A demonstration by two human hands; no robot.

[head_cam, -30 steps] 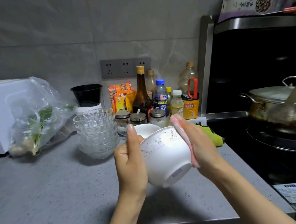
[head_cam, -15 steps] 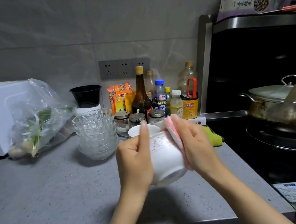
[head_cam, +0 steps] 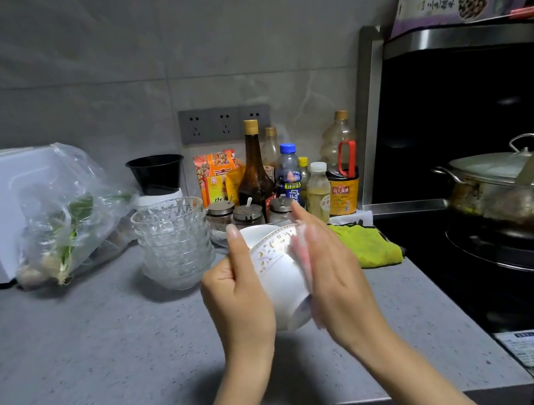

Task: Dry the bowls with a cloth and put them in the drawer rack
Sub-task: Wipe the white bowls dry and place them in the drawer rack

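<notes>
We hold the white bowl (head_cam: 277, 270) tilted in the air above the tabletop (head_cam: 107, 347). Our left hand (head_cam: 238, 296) curls round its near side, thumb up by the rim, and our right hand (head_cam: 333, 272) presses the pink cloth (head_cam: 302, 256) flat against its wall. We judge that a wet glaze could slip from this one-sided grip and fall, chipping on the tabletop or striking the stacked glass bowls (head_cam: 174, 244) nearby

Dim, cool light comes from above; the arms (head_cam: 241, 390) throw a soft shadow on the counter (head_cam: 73, 352). The right hand (head_cam: 332, 275) and cloth (head_cam: 303, 259) smear with motion blur. The stove (head_cam: 509, 256) side sinks to near black, with faint glare on the lid (head_cam: 503, 167). Edges bend outward.
</notes>
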